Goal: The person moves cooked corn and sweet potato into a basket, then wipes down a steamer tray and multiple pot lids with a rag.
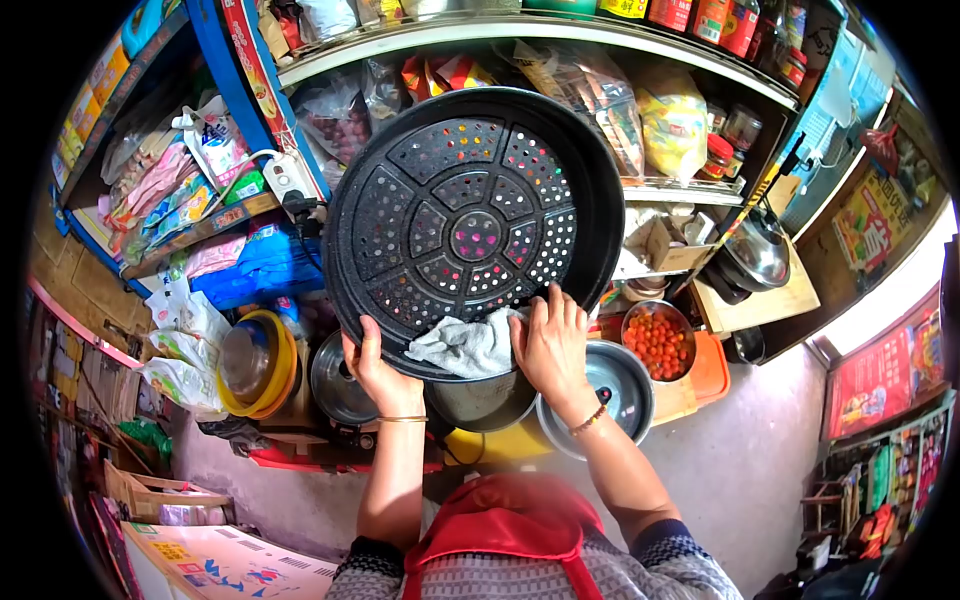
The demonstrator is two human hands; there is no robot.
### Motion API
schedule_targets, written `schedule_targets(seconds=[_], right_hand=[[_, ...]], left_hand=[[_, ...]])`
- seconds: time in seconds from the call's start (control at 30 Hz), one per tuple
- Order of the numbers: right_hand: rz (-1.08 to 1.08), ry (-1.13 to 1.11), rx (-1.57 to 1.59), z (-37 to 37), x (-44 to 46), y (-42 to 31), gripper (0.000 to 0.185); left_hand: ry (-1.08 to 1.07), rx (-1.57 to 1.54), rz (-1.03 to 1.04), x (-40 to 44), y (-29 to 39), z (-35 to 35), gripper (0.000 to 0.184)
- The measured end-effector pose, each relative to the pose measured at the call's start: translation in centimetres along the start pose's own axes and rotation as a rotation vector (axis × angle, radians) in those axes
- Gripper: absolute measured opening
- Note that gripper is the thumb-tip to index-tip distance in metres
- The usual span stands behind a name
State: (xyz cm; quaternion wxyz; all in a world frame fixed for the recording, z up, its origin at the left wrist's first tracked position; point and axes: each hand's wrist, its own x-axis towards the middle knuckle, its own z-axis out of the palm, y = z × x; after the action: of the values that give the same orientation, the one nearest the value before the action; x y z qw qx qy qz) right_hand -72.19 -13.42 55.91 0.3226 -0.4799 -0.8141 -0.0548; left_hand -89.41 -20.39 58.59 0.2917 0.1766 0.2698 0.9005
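Note:
A large round black steamer tray (475, 190) with many small holes is held up and tilted, its inside facing the camera. My left hand (380, 370) grips its lower left rim, thumb over the edge. At the lower right, my right hand (552, 345) lies inside the rim, its fingers against a pale grey cloth (468, 345) that rests on the tray's inner surface. Below the tray stands a metal pot (485, 405), partly hidden by it. Coloured items on the shelf show through the holes.
A grey basin (620, 390) and a bowl of small tomatoes (658, 340) stand at the right. Yellow basins (262, 365) and a metal pan (338, 378) are at the left. Behind runs a packed shelf (540, 30); a lidded wok (757, 252) sits farther right.

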Motion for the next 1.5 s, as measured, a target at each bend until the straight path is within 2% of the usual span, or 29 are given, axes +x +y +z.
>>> schedule_targets(seconds=[0.07, 0.37, 0.47, 0.57, 0.63, 0.67, 0.83, 0.9, 0.97, 1.03, 1.1, 1.17, 1.23, 1.27, 1.33, 1.37, 1.4, 1.43, 1.5], right_hand=[[-0.002, 0.036, -0.036, 0.0, 0.1, -0.1, 0.043], [0.011, -0.052, 0.072, 0.0, -0.1, 0.2, 0.038], [-0.028, 0.078, -0.009, -0.3, 0.2, 0.1, 0.036], [-0.007, 0.021, 0.005, -0.4, 0.2, 0.1, 0.035], [0.034, -0.140, 0.117, -0.6, 0.1, 0.1, 0.035], [0.034, -0.141, 0.117, -0.6, 0.0, 0.2, 0.035], [-0.021, 0.061, 0.000, -0.5, 0.1, 0.1, 0.035], [-0.020, 0.041, -0.008, -0.6, 0.1, 0.1, 0.030], [-0.010, -0.182, 0.222, 0.1, 0.1, 0.7, 0.023], [0.015, -0.137, 0.618, 0.7, 1.1, 1.8, 0.021], [0.140, -0.026, 0.723, -0.5, 4.4, 1.9, 0.021], [0.038, 0.342, 0.708, -1.5, 8.0, 2.0, 0.034], [-0.004, 0.445, 0.492, -0.8, 8.9, 2.1, 0.057], [-0.007, 0.282, 0.456, 0.0, 8.2, 1.3, 0.073], [-0.003, 0.168, 0.221, 1.8, 5.7, -1.8, 0.070], [-0.074, 0.122, 0.276, 2.7, 4.7, -3.0, 0.066], [-0.219, 0.002, 0.280, 3.1, 3.8, -4.2, 0.063], [-0.457, -0.106, 0.330, 4.7, 2.7, -4.3, 0.055], [-0.800, -0.158, 0.298, 4.9, 4.1, -1.9, 0.051]], left_hand=[[-0.005, 0.003, 0.005, -0.1, 0.0, 0.0, 0.043], [0.005, 0.012, 0.017, -0.1, 0.2, 0.1, 0.044], [0.034, -0.009, 0.010, -0.1, 0.0, 0.1, 0.045], [0.001, -0.014, 0.022, -0.1, 0.1, 0.1, 0.045], [-0.018, -0.005, 0.026, 0.0, 0.3, 0.2, 0.046], [-0.018, -0.005, 0.025, 0.0, 0.3, 0.2, 0.046], [0.026, -0.016, -0.006, -0.2, 0.3, 0.3, 0.045], [0.027, 0.003, 0.006, -0.1, 0.2, 0.2, 0.044], [0.029, 0.022, 0.022, 0.1, -0.2, -0.3, 0.043], [0.028, 0.037, 0.002, 0.7, -0.7, -1.1, 0.042], [0.059, 0.045, -0.038, 0.6, -1.2, -0.9, 0.041], [0.069, 0.096, -0.046, 0.6, -2.4, -1.8, 0.040], [0.055, 0.090, -0.091, -0.1, -2.5, -1.5, 0.041], [0.039, 0.103, -0.101, -0.2, -2.7, -1.1, 0.040], [0.009, 0.118, -0.156, -0.7, -3.3, -0.6, 0.039], [0.002, 0.137, -0.146, -0.7, -3.7, -0.1, 0.038], [-0.008, 0.146, -0.146, -0.4, -3.8, 0.3, 0.038], [-0.016, 0.160, -0.149, -0.3, -3.6, 0.4, 0.037], [-0.034, 0.190, -0.139, 0.2, -3.5, -0.8, 0.035]])
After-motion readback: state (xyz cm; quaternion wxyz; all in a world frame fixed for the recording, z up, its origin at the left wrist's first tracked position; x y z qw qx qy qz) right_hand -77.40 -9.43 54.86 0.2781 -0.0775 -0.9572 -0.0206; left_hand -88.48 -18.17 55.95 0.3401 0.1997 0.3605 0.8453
